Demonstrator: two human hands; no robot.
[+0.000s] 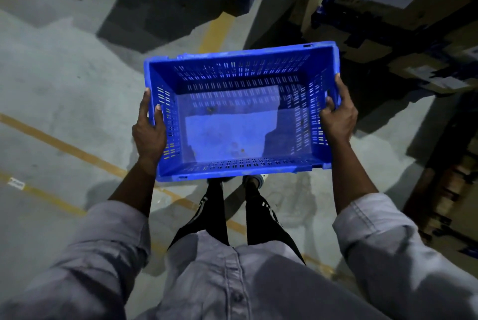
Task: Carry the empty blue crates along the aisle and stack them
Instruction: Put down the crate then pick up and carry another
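The floor (64, 92) is grey concrete crossed by yellow lines (64, 145), with cartons (388, 4) stacked along the far and right sides of the aisle. The crate (240, 112) is held clear of the floor in front of the person's body, roughly level, open side up, and empty except for a few small specks on its base. The left hand (150, 130) is clamped on the crate's left end wall, thumb over the rim and into the inside. The right hand (337, 115) is clamped on the right end wall, fingers hooked at what appears to be the handle slot. No stack is in view, so the step in hand is judged to be carrying. To carry well, the person keeps both grips symmetric on the end walls, holds the crate level and close to the torso, and keeps its right side clear of the cartons nearby. The crate hides the floor directly ahead of the feet, so the path should be checked past its far rim.
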